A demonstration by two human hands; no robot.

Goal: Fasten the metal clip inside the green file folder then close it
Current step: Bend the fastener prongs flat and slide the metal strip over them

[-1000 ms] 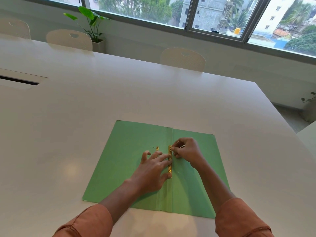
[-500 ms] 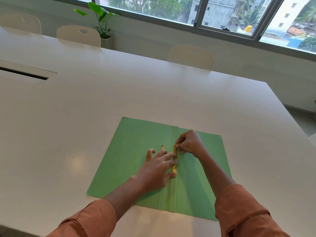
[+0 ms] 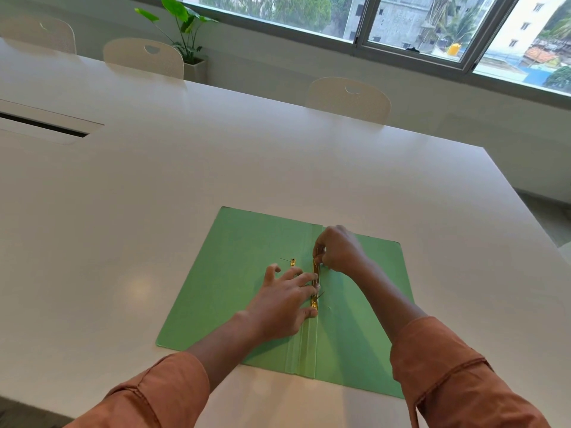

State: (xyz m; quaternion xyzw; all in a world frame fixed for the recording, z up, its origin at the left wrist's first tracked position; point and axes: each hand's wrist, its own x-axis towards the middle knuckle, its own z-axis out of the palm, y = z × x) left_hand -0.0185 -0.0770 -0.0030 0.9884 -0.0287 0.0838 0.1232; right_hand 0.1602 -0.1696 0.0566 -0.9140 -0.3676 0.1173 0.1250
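White table [image 3: 278,180] bears the green file folder [image 3: 241,273], lying open. Along its spine, the left hand [image 3: 282,299] presses flat, fingers spread, on the metal clip [image 3: 315,282], while the right hand [image 3: 340,250] pinches its far end. Fastening is underway; next, probably, the loose slider [image 3: 292,261] beside the spine.

Soft, even daylight enters through the window [image 3: 401,23] at twelve o'clock, bright outside but not blown out. The white table [image 3: 278,168] carries a pale round glare spot at nine o'clock (a ceiling reflection, seemingly). Shadows stay faint. Wide-angle bowing bends the edges; detail is slightly soft throughout.
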